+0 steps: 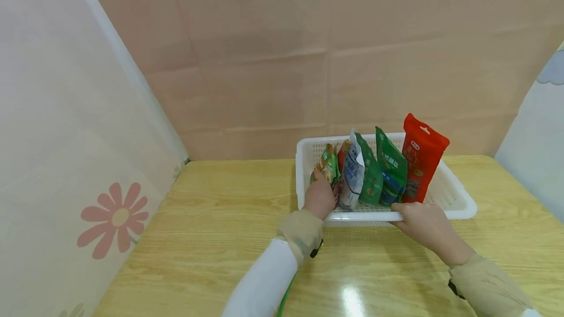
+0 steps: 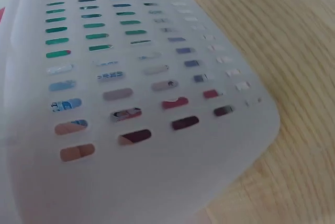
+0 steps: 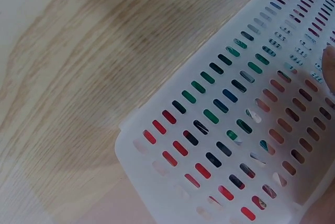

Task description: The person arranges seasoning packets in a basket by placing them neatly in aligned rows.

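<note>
A white plastic basket with slotted walls stands on the table, several upright bags inside. At its left end my left hand reaches over the rim and grips a green-and-orange packet; part of that hold is hidden. My right hand holds the front rim, its thumb outside the wall and the fingers inside, seen through the slots. Beside the packet stand a bottle with a gold-coloured cap, a white-and-blue bag, two green bags and a tall red bag.
The basket rests on a light wood-grain table, close to a pinkish cloth backdrop. On the left hangs a pale curtain with a pink flower. A green cord shows beside the left sleeve.
</note>
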Demonstrator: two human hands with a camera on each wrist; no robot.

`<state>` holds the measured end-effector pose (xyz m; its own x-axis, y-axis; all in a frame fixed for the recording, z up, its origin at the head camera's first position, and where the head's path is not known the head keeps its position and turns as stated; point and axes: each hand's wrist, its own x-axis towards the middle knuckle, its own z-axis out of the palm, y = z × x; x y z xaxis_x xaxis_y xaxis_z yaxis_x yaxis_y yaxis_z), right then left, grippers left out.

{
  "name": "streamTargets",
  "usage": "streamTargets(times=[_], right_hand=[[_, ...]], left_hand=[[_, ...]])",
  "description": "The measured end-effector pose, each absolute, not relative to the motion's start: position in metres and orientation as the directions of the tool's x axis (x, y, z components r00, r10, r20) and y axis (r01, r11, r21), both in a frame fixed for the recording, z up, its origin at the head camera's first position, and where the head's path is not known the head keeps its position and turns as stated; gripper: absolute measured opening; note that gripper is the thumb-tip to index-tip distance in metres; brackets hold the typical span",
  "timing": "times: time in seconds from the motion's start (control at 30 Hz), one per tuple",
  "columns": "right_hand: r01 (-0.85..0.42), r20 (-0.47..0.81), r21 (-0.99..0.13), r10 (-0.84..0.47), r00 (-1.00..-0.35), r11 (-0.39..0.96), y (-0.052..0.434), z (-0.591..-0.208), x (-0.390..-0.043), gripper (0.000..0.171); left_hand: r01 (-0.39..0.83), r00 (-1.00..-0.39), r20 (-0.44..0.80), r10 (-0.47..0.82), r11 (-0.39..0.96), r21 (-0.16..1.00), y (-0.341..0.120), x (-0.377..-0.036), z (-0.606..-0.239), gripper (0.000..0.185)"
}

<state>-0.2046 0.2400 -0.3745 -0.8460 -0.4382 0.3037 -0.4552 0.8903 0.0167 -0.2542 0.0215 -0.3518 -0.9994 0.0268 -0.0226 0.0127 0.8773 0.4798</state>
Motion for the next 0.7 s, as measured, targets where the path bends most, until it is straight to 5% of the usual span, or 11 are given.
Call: streamTargets(times=[0.17, 0.7], right_hand=[[-0.444, 0.291, -0.002, -0.424, -0.857, 0.896, 0.2409, -0.3747, -0.2058, 0.022], [-0.436, 0.281, 0.015, -0.422, -0.862, 0.9, 0.2439, -0.3756, -0.2065, 0.021]], left_hand=[[0.026, -0.999, 0.047, 0.006, 0.899, 0.438, 0.0246, -0.2511, -0.3493, 0.064], [-0.027, -0.999, -0.047, -0.005, 0.872, 0.49, 0.0273, -0.2567, -0.3522, 0.068]])
